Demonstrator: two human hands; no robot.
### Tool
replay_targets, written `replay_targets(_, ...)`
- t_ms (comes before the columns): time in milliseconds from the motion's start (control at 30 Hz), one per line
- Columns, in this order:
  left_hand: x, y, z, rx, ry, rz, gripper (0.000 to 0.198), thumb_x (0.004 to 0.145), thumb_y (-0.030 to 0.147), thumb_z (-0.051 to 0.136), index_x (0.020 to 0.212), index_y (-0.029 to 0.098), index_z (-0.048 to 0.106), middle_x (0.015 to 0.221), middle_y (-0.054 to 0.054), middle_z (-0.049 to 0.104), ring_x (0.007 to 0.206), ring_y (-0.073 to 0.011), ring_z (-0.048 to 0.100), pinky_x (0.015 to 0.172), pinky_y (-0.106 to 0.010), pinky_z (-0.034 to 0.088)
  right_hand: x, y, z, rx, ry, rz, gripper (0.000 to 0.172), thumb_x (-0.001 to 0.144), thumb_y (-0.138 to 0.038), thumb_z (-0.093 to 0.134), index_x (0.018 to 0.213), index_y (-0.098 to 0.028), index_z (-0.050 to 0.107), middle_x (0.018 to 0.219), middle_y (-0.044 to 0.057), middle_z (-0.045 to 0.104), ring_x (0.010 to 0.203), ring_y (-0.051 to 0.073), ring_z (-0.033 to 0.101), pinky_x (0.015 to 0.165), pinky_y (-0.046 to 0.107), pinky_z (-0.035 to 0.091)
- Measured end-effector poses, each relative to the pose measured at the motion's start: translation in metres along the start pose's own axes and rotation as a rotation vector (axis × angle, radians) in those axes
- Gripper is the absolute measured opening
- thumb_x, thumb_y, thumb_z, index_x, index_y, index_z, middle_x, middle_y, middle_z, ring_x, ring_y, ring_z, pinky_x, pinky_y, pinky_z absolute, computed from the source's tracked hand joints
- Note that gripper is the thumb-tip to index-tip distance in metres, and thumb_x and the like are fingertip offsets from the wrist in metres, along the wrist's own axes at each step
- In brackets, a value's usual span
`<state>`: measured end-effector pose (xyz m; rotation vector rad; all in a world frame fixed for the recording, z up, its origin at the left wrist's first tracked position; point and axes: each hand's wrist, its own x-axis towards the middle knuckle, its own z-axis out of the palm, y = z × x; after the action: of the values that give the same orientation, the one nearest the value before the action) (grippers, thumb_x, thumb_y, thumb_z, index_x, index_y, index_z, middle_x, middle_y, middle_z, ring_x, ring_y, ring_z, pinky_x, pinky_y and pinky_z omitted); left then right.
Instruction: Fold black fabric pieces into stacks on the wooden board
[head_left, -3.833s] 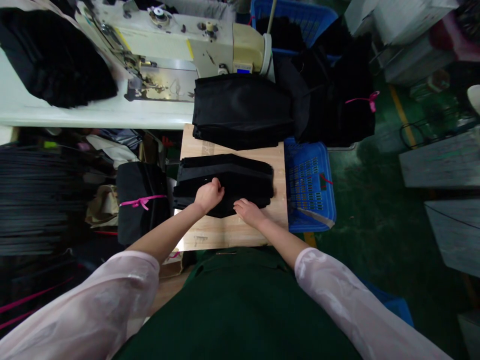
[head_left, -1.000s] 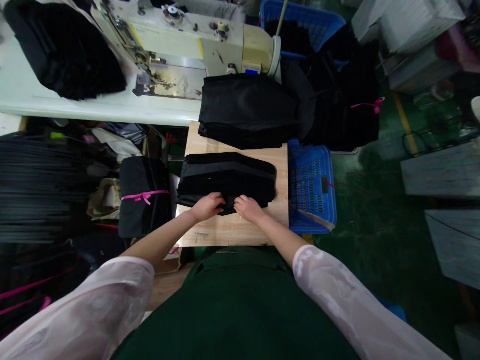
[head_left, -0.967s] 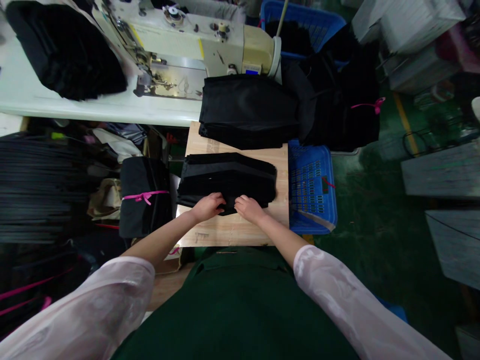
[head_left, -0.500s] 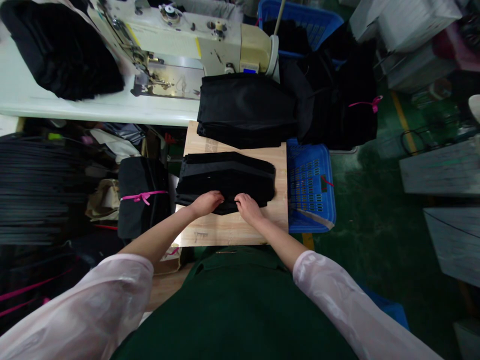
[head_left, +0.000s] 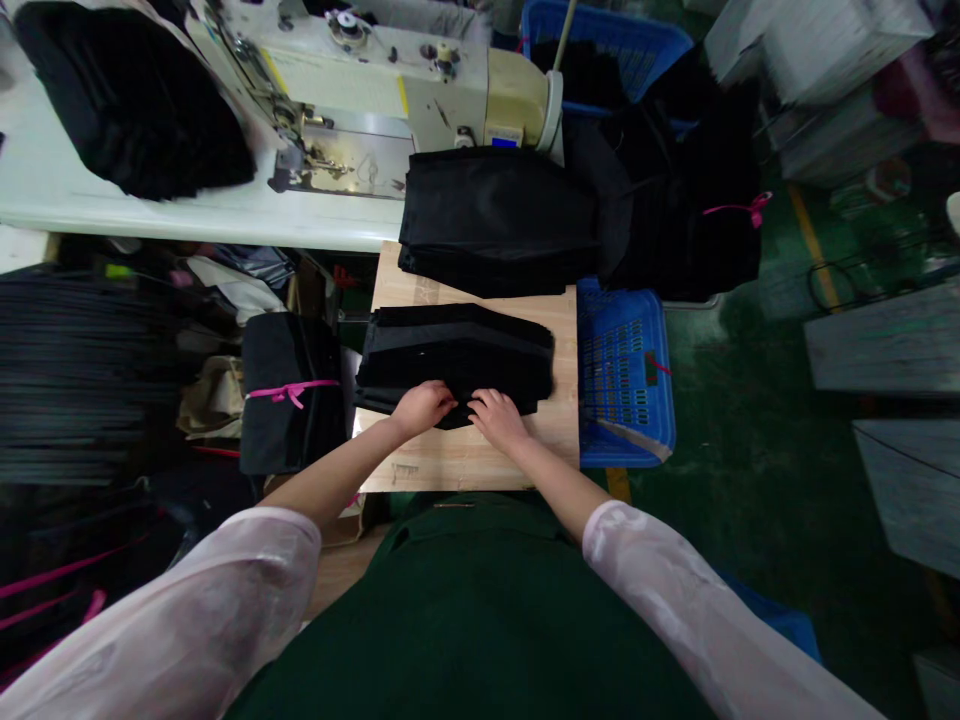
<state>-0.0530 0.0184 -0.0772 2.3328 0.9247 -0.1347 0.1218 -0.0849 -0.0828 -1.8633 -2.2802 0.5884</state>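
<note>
A pile of cut black fabric pieces (head_left: pixel 457 350) lies flat on a light wooden board (head_left: pixel 450 465) in front of me. At the pile's near edge, my left hand (head_left: pixel 424 408) is closed, its fingertips pinching a black fabric piece. Just to the right, my right hand (head_left: pixel 501 418) has its fingers bent over the same near edge, gripping the fabric too. A small gap separates the two hands. The thumbs and the held edge are partly hidden, so I cannot tell how many layers are between the fingers.
Beyond the board stands a sewing machine (head_left: pixel 352 80) on a white table (head_left: pixel 330 222). A larger black fabric stack (head_left: pixel 502 215) overlaps the board's far edge. A blue basket (head_left: pixel 660 400) sits at right; a bundle with a pink tie (head_left: pixel 262 350) lies at left.
My left hand has moved slightly right along the near edge. The right hand's fingers have spread a little. The pile stays in place; the whole view has shifted slightly.
</note>
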Motion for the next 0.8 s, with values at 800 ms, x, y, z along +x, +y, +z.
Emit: replay_targets(800, 0.007, -0.009, -0.03, -0.1, 0.029, 0.14, 0.023, 0.088, 0.029, 0.05, 0.099, 0.018, 0.067, 0.1, -0.007, 0.07, 0.097, -0.0211, 0.064, 0.089, -0.032, 0.049, 0.011, 0.001, -0.019, 0.002, 0.091, 0.137, 0.023, 0.1, -0.026, 0.042, 0.106, -0.018, 0.063, 0.093, 0.007, 0.069, 0.088, 0.018, 0.06, 0.079, 0.029, 0.039)
